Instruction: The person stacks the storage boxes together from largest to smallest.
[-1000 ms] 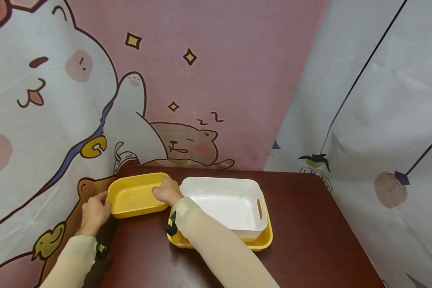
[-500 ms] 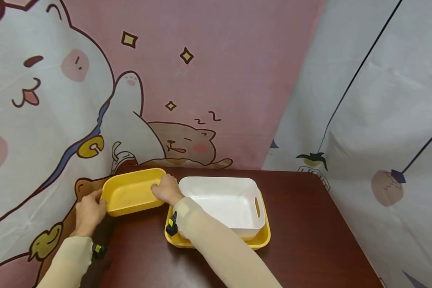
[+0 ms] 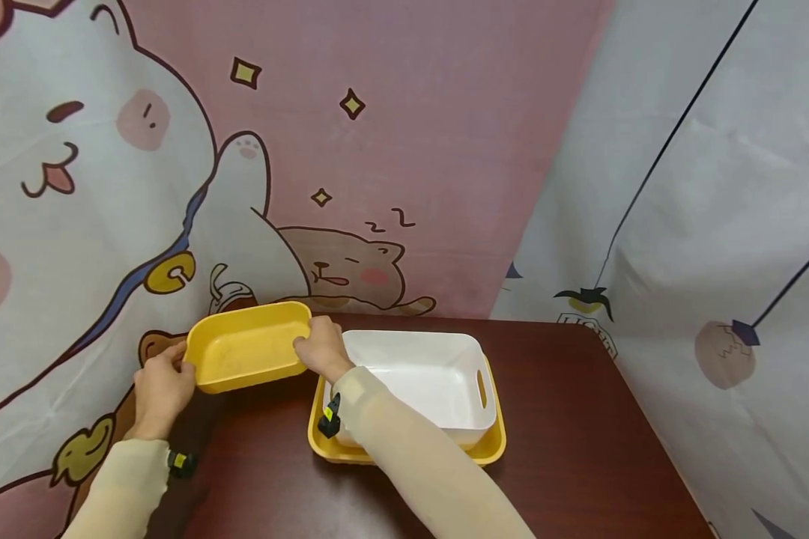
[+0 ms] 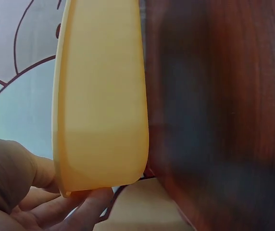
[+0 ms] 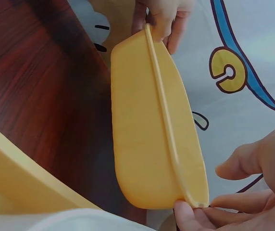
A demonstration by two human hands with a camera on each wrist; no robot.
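A small yellow tray (image 3: 249,346) is held up off the table at the left, tilted slightly, with its hollow side up. My left hand (image 3: 160,393) grips its left end; in the left wrist view, fingers (image 4: 92,207) reach under the tray's end and the thumb side meets the rim. At the opposite end my right hand (image 3: 323,348) holds the rim, fingertips (image 5: 188,216) at the corner in the right wrist view. Beside the right forearm, a white bin (image 3: 418,382) with an oval handle hole sits inside a larger yellow tray (image 3: 495,442).
The dark red-brown table (image 3: 580,427) extends to the right and front. A printed cloth (image 3: 445,150) with cartoon animals hangs behind and along the left side. Another pale cloth (image 3: 701,187) hangs at the right.
Both hands have lifted the small yellow tray upward and slightly to the left, off the table. The white bin and the larger tray beneath it stay put.
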